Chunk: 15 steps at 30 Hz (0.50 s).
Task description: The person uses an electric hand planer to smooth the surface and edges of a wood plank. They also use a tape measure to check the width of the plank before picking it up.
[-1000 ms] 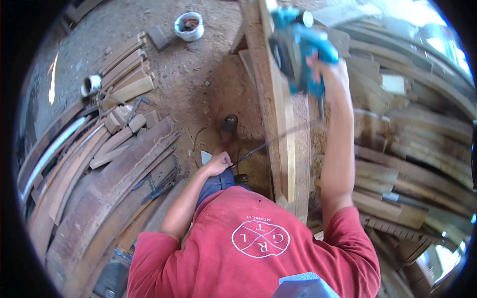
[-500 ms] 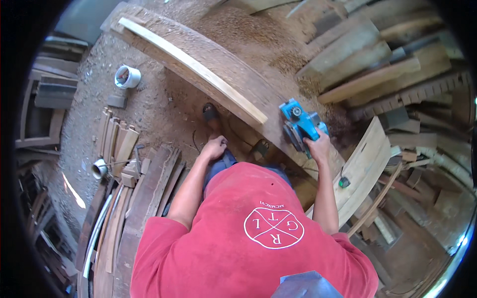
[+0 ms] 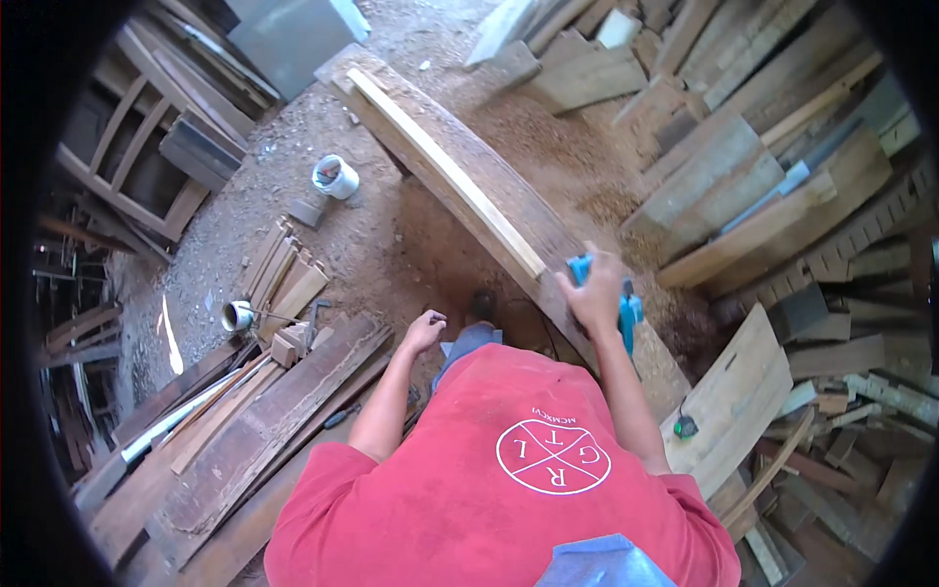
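My right hand (image 3: 595, 292) grips a blue electric planer (image 3: 628, 315) that rests on the near end of a long, dark wooden beam (image 3: 509, 210). A pale, thin strip of wood (image 3: 440, 166) lies along the top of the beam and ends just in front of the planer. My left hand (image 3: 423, 331) hangs beside my thigh with its fingers curled in and nothing in it, above the sawdust-covered ground. My red shirt fills the lower middle of the view.
A white bucket (image 3: 335, 177) and a small tin can (image 3: 237, 315) stand on the dirt at left. Long dark planks (image 3: 254, 430) lie at lower left. Stacked boards (image 3: 782, 196) fill the right side, with a wide pale board (image 3: 734, 401) and a small green object (image 3: 685, 427).
The view has swung round. My right hand has brought the planer down from a raised position onto the near end of the beam. My left hand stays by my thigh.
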Available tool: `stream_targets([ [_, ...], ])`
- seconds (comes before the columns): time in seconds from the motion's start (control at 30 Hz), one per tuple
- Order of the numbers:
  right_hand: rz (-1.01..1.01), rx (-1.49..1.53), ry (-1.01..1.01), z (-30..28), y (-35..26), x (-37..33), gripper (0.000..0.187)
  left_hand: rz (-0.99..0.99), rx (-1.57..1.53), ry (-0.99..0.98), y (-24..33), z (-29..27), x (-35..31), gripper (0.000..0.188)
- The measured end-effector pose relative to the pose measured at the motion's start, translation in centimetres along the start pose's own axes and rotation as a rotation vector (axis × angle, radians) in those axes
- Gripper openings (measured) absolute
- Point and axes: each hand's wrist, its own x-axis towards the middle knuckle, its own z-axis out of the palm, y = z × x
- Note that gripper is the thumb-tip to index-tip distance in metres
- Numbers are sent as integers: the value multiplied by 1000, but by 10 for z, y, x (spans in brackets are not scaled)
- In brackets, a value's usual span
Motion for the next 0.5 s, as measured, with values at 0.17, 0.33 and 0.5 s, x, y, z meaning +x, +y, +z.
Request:
stream_targets([
  [0.17, -157, -157, -297, 81, -48, 56, 70, 185, -218, 143, 53, -43, 51, 43],
  [0.33, -159, 33, -400, 44, -47, 63, 48, 149, -1093, -6, 156, -93, 94, 89],
  [0.5, 2, 177, -390, -116, -52, 3, 42, 5, -1623, -305, 304, -99, 107, 125],
])
